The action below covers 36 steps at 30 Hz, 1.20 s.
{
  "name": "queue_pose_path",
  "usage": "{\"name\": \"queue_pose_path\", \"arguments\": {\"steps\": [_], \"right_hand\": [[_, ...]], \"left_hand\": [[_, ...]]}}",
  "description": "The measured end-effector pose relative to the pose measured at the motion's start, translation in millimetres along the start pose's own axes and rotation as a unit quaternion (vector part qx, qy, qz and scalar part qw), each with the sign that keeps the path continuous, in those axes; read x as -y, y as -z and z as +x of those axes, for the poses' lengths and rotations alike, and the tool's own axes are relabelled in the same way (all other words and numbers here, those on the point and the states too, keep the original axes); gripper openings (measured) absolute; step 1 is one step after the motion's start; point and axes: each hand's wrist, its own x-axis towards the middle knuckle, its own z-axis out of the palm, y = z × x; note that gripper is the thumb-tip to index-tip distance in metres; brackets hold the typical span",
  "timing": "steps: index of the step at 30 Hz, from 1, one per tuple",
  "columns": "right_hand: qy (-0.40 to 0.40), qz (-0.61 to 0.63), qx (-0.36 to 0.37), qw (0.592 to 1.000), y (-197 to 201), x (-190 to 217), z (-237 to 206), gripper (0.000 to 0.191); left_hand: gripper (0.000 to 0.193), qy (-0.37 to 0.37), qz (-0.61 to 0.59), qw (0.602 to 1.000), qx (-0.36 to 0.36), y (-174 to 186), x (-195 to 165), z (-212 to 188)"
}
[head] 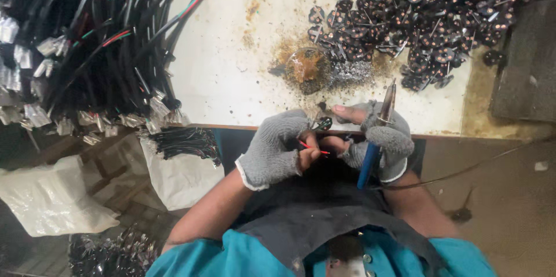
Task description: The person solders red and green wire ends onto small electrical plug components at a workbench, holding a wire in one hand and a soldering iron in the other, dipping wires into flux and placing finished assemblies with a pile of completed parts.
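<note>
At nine o'clock lies a big heap of black cables with red and green wires (pixel 104 39). The left hand (pixel 277 150), in a grey knitted fingerless glove, has its fingers closed on a thin red wire (pixel 313 148), at six o'clock near the edge of the stained white table (pixel 231 51). A small dark round part (pixel 324 123) sits just above it. The right hand (pixel 379 138) is wrapped around a blue-handled soldering iron (pixel 376 138), tip up. I think a steady wire and short tip contact work best. A pile of dark round parts (pixel 428 16) lies at one o'clock.
</note>
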Motion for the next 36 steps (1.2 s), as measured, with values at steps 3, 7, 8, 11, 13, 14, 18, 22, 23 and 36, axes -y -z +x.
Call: {"name": "queue_pose_path", "arguments": {"steps": [3,7,8,11,13,14,18,22,23,36], "right_hand": [[0.070,-0.092,0.015,0.993,8,-6,-6,0.043],[0.092,-0.057,0.008,0.994,11,-10,-7,0.034],[0.097,-0.056,0.002,0.994,10,-10,-7,0.034],[0.106,-0.033,-0.021,0.994,4,-5,-3,0.026],[0.121,-0.030,-0.035,0.992,1,2,2,0.021],[0.130,-0.036,-0.040,0.990,0,6,4,0.020],[0.110,-0.155,-0.024,0.981,1,28,16,0.021],[0.099,-0.195,0.056,0.974,-2,39,34,0.023],[0.142,-0.235,0.032,0.961,-4,42,36,0.024],[0.100,-0.307,-0.014,0.946,-5,30,28,0.023]], "left_hand": [[0.011,0.047,-0.103,0.993,0.026,-14,15,-3],[0.011,0.131,-0.169,0.977,0.011,-23,24,-6],[0.013,0.163,-0.174,0.971,0.006,-23,22,-5],[0.011,0.078,-0.096,0.992,0.012,-24,10,-3],[0.011,0.000,-0.009,1.000,-0.009,-24,-3,0],[0.013,-0.016,0.034,0.999,-0.033,-24,-10,-1],[0.014,-0.141,0.074,0.987,-0.019,-8,-29,4],[0.017,-0.071,0.219,0.973,0.017,6,-22,12],[0.018,-0.085,0.250,0.965,-0.015,5,-18,14],[0.017,-0.086,0.321,0.932,-0.142,-9,3,19]]}}
